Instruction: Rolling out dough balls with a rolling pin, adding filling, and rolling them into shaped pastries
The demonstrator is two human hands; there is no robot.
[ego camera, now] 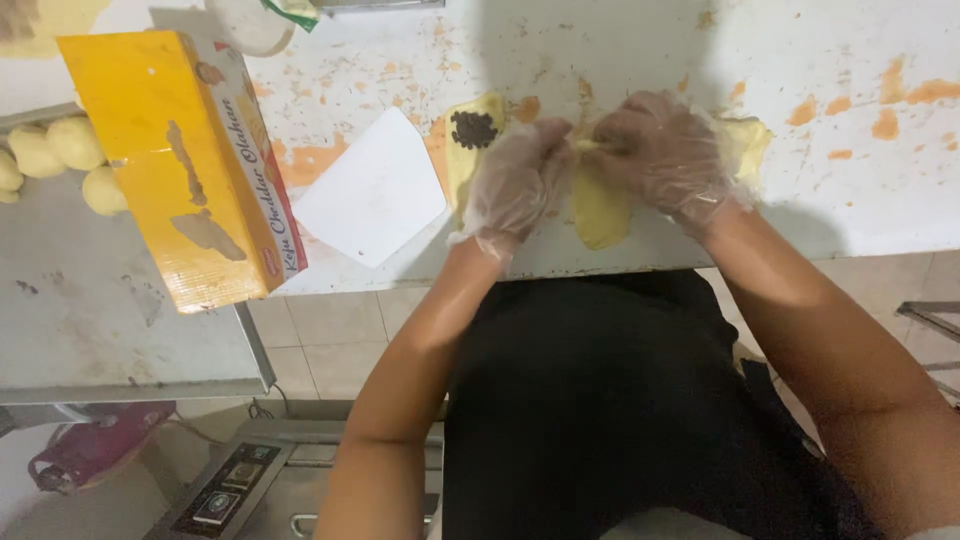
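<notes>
Both my hands wear thin clear plastic gloves and meet over a flat oval of yellow dough (600, 210) near the front edge of the white worktop (860, 200). My left hand (515, 185) and my right hand (660, 150) pinch the top end of that dough piece between their fingers. Left of it lies another flattened yellow dough piece (468, 160) topped with a small heap of dark chocolate bits (474, 129). A third dough piece (748, 145) peeks out behind my right hand.
A white plastic scraper card (372, 188) lies left of the dough. A long yellow box (180, 165) stands across the gap to a grey metal table (90, 310) holding several dough balls (60, 150). Orange smears dot the worktop. A scale (225, 490) sits on the floor.
</notes>
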